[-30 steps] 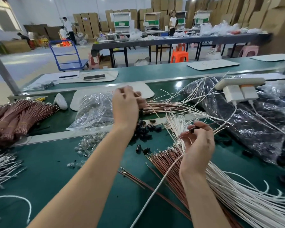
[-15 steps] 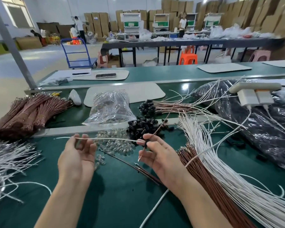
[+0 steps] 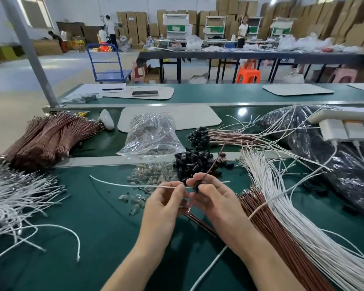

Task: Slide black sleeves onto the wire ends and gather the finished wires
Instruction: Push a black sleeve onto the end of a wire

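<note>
Above green bench (image 3: 93,217), left fingers (image 3: 177,189) pinch white wire (image 3: 124,183), right fingers (image 3: 205,188) seemingly black sleeve (image 3: 196,186); boxes (image 3: 345,32) behind.

A thin white wire (image 3: 135,185) runs level, pinched by the left hand (image 3: 166,206). A brown wire (image 3: 211,166) tilts up from the right hand (image 3: 216,204), with a black sleeve (image 3: 195,185) at its lower end. Loose sleeves (image 3: 192,162) lie heaped just beyond, and finished wires (image 3: 200,136) lie farther back.

We see a blue trolley (image 3: 108,67), an orange stool (image 3: 248,75) by a dark table (image 3: 240,54), and cardboard boxes (image 3: 345,24) stacked along the back wall. Nearer us, a phone (image 3: 144,93) lies on a pale mat (image 3: 166,94), and a white power strip (image 3: 324,115) carries two chargers (image 3: 333,132).
</note>
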Tool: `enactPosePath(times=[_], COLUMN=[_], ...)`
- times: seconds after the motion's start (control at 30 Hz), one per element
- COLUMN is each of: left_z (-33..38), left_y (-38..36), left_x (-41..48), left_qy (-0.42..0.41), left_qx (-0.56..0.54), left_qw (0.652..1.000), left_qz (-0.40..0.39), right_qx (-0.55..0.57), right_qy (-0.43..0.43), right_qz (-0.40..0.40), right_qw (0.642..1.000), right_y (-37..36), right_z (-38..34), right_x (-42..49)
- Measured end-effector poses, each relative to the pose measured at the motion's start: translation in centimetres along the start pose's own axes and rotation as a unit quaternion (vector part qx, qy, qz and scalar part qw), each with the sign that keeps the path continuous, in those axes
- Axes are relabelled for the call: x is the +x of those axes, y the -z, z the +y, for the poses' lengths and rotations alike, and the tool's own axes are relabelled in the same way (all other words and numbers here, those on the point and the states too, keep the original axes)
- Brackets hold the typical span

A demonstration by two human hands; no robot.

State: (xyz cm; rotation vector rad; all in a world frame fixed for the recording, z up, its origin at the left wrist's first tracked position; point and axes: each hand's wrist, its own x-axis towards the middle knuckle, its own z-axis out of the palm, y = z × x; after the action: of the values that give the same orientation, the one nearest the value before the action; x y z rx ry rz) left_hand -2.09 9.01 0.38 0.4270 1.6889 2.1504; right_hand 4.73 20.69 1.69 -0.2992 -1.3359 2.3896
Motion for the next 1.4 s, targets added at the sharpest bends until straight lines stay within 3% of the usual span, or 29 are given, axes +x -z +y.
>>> enactPosePath(times=[0.2, 0.4, 0.73, 1.4], left_z=[0.2, -0.4, -0.7, -0.1], left_y=[0.8, 0.9, 0.9, 0.9], left_x=[0.6, 0.7, 0.7, 0.8], left_qy=[-0.039, -0.049, -0.065, -0.04], left_qx=[-0.074, -0.035, -0.002, -0.064], left_qw=[0.993, 0.996, 0.997, 0.995], left_qz=[0.083, 0.065, 0.051, 0.058], right_qx=[0.134, 0.208, 0.211, 0.17], right_qy=[0.004, -0.004, 0.003, -0.004], right_qz=[0.099, 0.155, 0.11, 0.068], right_qw=[0.986, 0.966, 0.971, 0.983], right_y=[1.7, 3.0, 3.2, 2.4], right_z=[-1.9, -2.2, -2.0, -1.6], right_x=[0.3, 0.5, 0.6, 0.5])
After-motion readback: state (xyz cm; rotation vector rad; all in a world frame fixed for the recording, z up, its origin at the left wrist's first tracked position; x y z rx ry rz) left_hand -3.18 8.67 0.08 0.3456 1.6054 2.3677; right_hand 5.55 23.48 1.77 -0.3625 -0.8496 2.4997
